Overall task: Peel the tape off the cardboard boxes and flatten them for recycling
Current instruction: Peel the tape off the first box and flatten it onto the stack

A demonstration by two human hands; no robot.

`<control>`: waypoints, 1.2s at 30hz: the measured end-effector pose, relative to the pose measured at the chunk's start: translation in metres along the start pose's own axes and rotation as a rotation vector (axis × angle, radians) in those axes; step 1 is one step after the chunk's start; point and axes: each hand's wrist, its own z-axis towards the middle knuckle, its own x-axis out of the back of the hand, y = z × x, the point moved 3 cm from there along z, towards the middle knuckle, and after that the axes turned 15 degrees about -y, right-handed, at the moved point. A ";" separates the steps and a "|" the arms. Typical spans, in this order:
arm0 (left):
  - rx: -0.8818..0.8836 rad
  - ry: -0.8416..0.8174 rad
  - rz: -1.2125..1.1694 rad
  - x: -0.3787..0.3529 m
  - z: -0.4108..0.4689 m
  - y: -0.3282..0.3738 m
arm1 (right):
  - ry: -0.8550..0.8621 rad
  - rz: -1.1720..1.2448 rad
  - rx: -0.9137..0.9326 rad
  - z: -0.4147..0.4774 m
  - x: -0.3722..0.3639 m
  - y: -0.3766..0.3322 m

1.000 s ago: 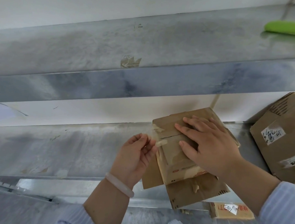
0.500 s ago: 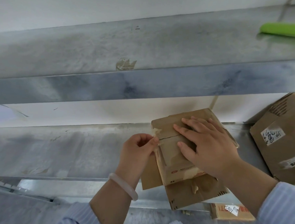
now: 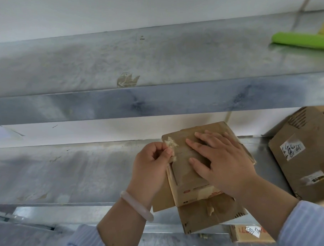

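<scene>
Mid-peel: left hand (image 3: 151, 161) pinches tape (image 3: 170, 143); right hand (image 3: 221, 160) flat on box (image 3: 187, 173). Next, a steady pull.

L hand (image 3: 150, 164) w/ tape (image 3: 170, 143) at box (image 3: 186, 179) corner, R hand (image 3: 222, 161) flat atop

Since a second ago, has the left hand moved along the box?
Yes. The left hand has crept away from the person, toward the far left corner of the small box, its fingers curling tighter on the tape.
</scene>
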 end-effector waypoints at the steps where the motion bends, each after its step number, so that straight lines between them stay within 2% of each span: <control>1: -0.004 0.010 0.018 0.000 0.000 0.001 | -0.001 0.003 0.000 0.000 0.000 0.000; 5: -0.001 0.015 0.078 0.002 0.004 0.006 | -0.027 -0.010 0.005 0.001 0.001 -0.001; 14: 0.156 -0.065 -0.077 0.014 0.015 0.008 | -0.101 0.069 0.008 0.007 0.005 -0.014; 21: 0.103 -0.135 -0.073 0.007 0.013 0.017 | 0.100 0.333 -0.002 0.015 0.008 -0.030; 24: 0.114 -0.185 -0.126 0.009 0.012 0.017 | 0.115 0.401 0.011 0.023 0.011 -0.027; 28: 0.095 -0.229 -0.060 0.007 0.011 0.012 | 0.101 0.442 0.024 0.032 0.012 -0.028; 36: 0.020 -0.110 0.082 0.005 0.007 0.003 | 0.175 0.510 -0.019 0.030 0.009 -0.027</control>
